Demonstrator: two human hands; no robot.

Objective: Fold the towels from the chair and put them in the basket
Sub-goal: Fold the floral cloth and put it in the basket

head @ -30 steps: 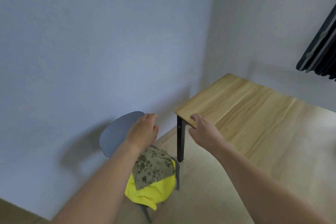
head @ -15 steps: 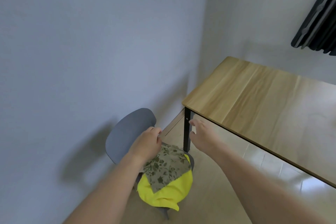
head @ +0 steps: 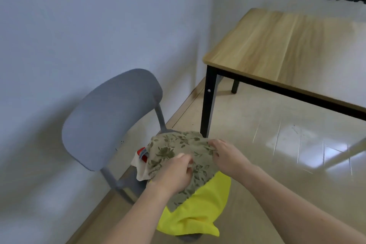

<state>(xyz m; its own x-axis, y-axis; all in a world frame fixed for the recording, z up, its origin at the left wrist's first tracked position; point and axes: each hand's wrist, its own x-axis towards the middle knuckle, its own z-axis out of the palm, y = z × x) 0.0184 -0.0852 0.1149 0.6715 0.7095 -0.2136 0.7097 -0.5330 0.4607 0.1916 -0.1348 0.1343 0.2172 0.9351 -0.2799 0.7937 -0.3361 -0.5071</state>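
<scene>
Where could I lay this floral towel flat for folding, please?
The wooden table top shows bare from its near-left corner to the wall. The floor between its black leg and the chair is bare too. The seat is crowded: floral towel, yellow towel and both hands, left hand, right hand.

Even, soft daylight, moderately bright. Bright window glare on the glossy floor [head: 309, 144] at right. The chair [head: 111, 117] casts a broad diffuse shadow on the wall [head: 79, 25] to its left (so light arrives from the right). Wide-angle bend at edges; table [head: 287, 49] lines bow. Slight motion blur, soft overall, compression smear on forearms.
</scene>
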